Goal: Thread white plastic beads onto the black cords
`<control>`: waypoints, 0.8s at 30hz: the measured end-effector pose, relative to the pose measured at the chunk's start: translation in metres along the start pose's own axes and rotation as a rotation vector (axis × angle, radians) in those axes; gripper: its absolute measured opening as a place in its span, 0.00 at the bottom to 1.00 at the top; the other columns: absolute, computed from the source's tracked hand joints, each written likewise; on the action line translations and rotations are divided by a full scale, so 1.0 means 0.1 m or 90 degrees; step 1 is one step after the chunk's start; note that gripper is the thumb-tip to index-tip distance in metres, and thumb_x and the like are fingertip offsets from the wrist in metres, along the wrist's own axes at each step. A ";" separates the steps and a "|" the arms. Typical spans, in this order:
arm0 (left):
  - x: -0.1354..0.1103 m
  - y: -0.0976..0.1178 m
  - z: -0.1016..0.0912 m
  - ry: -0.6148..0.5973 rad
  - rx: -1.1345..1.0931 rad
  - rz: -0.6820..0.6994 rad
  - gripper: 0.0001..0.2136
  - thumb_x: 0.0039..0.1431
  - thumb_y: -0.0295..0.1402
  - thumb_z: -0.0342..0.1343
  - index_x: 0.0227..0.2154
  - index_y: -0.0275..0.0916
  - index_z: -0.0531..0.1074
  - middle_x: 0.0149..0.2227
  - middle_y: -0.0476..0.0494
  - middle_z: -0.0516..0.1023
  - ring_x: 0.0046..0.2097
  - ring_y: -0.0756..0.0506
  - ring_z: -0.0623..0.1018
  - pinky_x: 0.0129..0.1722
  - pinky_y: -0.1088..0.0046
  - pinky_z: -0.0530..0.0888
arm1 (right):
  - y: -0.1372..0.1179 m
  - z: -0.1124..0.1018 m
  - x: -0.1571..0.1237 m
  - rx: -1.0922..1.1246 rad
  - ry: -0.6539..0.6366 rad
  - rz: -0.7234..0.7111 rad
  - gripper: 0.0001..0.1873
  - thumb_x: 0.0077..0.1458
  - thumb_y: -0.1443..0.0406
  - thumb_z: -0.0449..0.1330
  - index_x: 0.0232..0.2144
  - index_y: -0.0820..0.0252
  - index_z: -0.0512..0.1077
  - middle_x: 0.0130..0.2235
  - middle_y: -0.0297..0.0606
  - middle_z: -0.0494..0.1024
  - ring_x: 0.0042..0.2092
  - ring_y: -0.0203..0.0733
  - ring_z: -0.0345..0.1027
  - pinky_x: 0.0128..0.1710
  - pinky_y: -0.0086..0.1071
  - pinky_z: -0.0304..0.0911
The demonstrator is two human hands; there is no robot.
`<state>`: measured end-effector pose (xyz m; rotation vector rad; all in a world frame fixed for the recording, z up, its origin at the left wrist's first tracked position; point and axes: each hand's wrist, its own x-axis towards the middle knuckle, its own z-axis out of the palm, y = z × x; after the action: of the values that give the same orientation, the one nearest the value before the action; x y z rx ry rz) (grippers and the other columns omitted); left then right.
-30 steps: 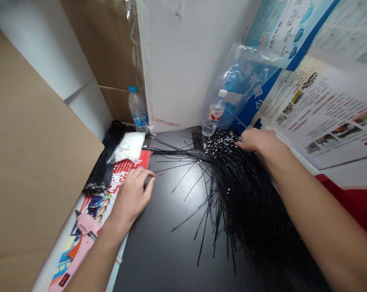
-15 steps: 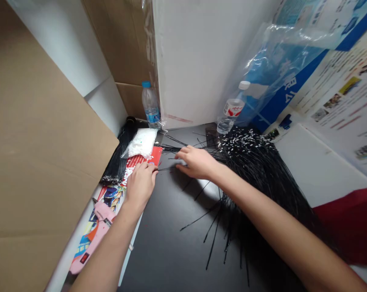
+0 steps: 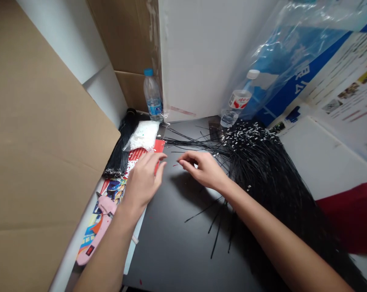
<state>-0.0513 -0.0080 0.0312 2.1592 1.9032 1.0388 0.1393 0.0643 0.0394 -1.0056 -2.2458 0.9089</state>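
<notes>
My left hand [image 3: 142, 180] lies flat with fingers stretched over a red sheet [image 3: 159, 145] that carries small white pieces [image 3: 130, 165]. My right hand [image 3: 201, 168] hovers just to its right above the black tabletop [image 3: 177, 239]. Its fingertips are pinched together, and what they hold is too thin to make out. A big loose pile of thin black strands with white tips [image 3: 262, 170] fans out behind and to the right of that hand. A tied bundle of black strands [image 3: 121, 148] and a clear bag of white pieces [image 3: 142, 136] lie at the far left.
A pink glue gun [image 3: 100, 225] rests on a printed sheet at the left edge. Two water bottles [image 3: 153, 97] [image 3: 238, 103] stand at the back against a white board. Cardboard [image 3: 34, 142] walls the left side. A clear plastic bag [image 3: 281, 52] and red cloth [image 3: 350, 219] are on the right.
My right hand has come from the white-tipped end of the pile leftward to the middle, close to my left hand. The left hand shifted slightly onto the red sheet. The view tilted.
</notes>
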 end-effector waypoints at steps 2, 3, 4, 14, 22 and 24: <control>-0.02 -0.08 -0.11 0.026 0.040 -0.068 0.11 0.65 0.29 0.49 0.43 0.40 0.75 0.44 0.38 0.80 0.47 0.38 0.77 0.46 0.61 0.71 | -0.01 0.01 -0.09 0.049 0.040 0.068 0.08 0.59 0.65 0.59 0.32 0.62 0.76 0.29 0.35 0.79 0.30 0.34 0.67 0.30 0.26 0.57; -0.04 -0.12 -0.17 0.024 0.061 -0.114 0.11 0.63 0.28 0.49 0.42 0.40 0.75 0.44 0.38 0.80 0.46 0.37 0.78 0.44 0.61 0.72 | 0.00 0.04 -0.12 0.075 0.052 0.100 0.08 0.58 0.64 0.59 0.31 0.62 0.77 0.30 0.35 0.79 0.30 0.34 0.68 0.30 0.27 0.58; -0.05 -0.16 -0.22 0.018 0.077 -0.159 0.11 0.62 0.27 0.49 0.41 0.40 0.76 0.43 0.39 0.81 0.44 0.36 0.78 0.42 0.61 0.72 | 0.01 0.08 -0.15 0.100 0.060 0.127 0.08 0.57 0.64 0.60 0.31 0.62 0.77 0.30 0.36 0.80 0.31 0.35 0.68 0.30 0.27 0.59; -0.07 -0.14 -0.37 -0.089 0.100 -0.296 0.14 0.62 0.28 0.47 0.42 0.42 0.77 0.44 0.43 0.82 0.44 0.39 0.80 0.43 0.63 0.74 | 0.22 0.40 -0.28 0.195 0.088 0.173 0.13 0.57 0.58 0.59 0.33 0.62 0.77 0.30 0.37 0.80 0.31 0.37 0.70 0.32 0.29 0.62; -0.05 -0.09 -0.39 -0.132 0.229 -0.341 0.15 0.61 0.30 0.49 0.45 0.42 0.78 0.43 0.38 0.83 0.39 0.35 0.81 0.34 0.60 0.75 | 0.25 0.41 -0.31 0.167 0.111 0.123 0.10 0.58 0.61 0.59 0.32 0.62 0.77 0.28 0.35 0.79 0.28 0.33 0.67 0.28 0.26 0.60; -0.04 -0.08 -0.36 -0.174 0.277 -0.340 0.15 0.59 0.30 0.51 0.44 0.42 0.79 0.40 0.37 0.83 0.37 0.34 0.81 0.32 0.60 0.74 | 0.26 0.41 -0.32 0.182 0.123 0.123 0.10 0.58 0.61 0.59 0.33 0.62 0.77 0.28 0.35 0.79 0.28 0.33 0.68 0.29 0.27 0.61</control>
<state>-0.0772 -0.0230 0.0528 1.6611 2.5132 0.2407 0.1420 0.0377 -0.0116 -1.1355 -1.8216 1.1252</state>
